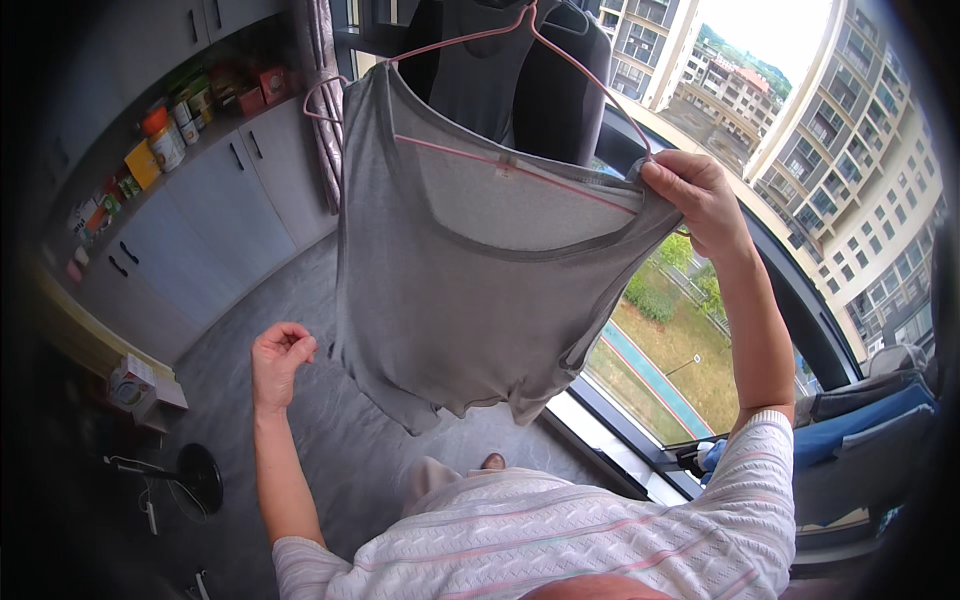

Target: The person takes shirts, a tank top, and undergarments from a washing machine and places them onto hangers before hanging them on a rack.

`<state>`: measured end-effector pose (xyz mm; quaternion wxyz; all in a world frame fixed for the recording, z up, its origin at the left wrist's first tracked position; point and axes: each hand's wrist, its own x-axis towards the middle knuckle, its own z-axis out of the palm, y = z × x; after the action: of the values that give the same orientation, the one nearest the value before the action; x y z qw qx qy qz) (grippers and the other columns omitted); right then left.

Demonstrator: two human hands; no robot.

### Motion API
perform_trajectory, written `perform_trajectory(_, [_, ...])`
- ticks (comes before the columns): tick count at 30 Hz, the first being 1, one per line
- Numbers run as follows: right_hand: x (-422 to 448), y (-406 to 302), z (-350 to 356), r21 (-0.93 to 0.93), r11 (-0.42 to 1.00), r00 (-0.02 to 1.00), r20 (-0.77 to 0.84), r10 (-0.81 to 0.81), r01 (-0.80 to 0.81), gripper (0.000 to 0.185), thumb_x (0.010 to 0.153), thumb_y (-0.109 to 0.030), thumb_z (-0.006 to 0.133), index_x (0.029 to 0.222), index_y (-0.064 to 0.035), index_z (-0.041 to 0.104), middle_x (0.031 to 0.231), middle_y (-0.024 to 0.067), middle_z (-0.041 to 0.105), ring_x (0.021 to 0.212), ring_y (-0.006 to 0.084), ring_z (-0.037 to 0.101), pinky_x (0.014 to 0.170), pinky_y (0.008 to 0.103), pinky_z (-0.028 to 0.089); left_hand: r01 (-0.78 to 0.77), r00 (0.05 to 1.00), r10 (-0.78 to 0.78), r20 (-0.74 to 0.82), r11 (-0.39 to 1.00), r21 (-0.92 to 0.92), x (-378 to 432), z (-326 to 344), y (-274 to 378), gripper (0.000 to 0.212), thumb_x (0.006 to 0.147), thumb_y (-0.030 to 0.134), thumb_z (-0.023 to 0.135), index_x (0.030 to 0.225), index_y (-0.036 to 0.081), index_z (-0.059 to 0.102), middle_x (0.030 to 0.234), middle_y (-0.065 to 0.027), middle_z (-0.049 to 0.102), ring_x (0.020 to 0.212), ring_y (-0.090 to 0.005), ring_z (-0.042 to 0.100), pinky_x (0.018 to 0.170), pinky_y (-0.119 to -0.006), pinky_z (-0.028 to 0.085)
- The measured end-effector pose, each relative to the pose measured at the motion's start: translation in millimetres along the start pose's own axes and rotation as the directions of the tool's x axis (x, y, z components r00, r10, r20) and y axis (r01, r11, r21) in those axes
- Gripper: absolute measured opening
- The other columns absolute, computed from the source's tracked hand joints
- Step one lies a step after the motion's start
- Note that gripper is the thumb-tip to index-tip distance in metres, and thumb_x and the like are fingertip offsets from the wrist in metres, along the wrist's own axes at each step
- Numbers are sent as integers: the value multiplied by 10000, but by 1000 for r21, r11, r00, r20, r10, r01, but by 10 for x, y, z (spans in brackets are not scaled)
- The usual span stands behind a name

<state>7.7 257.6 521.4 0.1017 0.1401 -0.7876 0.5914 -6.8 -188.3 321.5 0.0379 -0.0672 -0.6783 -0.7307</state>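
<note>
A grey sleeveless top (465, 315) hangs in front of me on a pink clothes hanger (469, 37). The hanger's hook lies at the upper rim of the picture. My right hand (701, 199) pinches the top's right shoulder strap at that end of the hanger. On the other side, the left strap sits over the hanger, whose looped end sticks out past it. My left hand (281, 364) is raised beside the garment's lower left edge, apart from it, with fingers curled and nothing visible in them. A pale label (508, 166) shows inside the neckline.
Dark garments (480, 82) hang behind the top. A large window (660, 330) runs along the right, with more clothes (862, 435) piled or hung beyond my elbow. Cabinets (217, 217) carrying jars and boxes line the left. A black round-based stand (199, 478) and a carton (142, 390) rest below.
</note>
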Motion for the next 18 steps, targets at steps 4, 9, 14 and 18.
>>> perform_trajectory(4, [684,-52,-115,-45,999,997,-81,4,-7,203,821,-190,609,848,8,639,683,5,599,581,46,529,532,190,441,-26,999,27,24,998,-58,564,108,-6,68,725,-11,622,764,22,578,674,0,557,597,-60,514,555,-190,429])
perform_trajectory(9, [1489,-211,-257,-149,988,988,-136,-72,51,193,826,-167,590,863,17,637,686,29,608,562,64,540,529,194,444,20,980,-11,200,999,-45,1407,222,-258,55,733,1,618,774,20,588,685,4,561,610,-53,511,571,-182,425])
perform_trajectory(14, [2137,-412,-277,-203,979,944,-321,-74,8,199,818,-168,590,878,19,626,702,38,609,553,79,548,514,209,450,98,904,-75,422,995,-33,2051,422,-578,35,738,15,617,772,13,606,675,6,571,593,-54,514,552,-182,424])
perform_trajectory(18, [2487,-537,-400,-220,971,963,-268,33,-94,189,813,-168,585,883,4,622,691,37,605,530,83,553,459,203,437,158,832,-143,536,987,18,2401,468,-690,31,736,23,615,764,18,603,663,0,574,585,-63,527,549,-196,435])
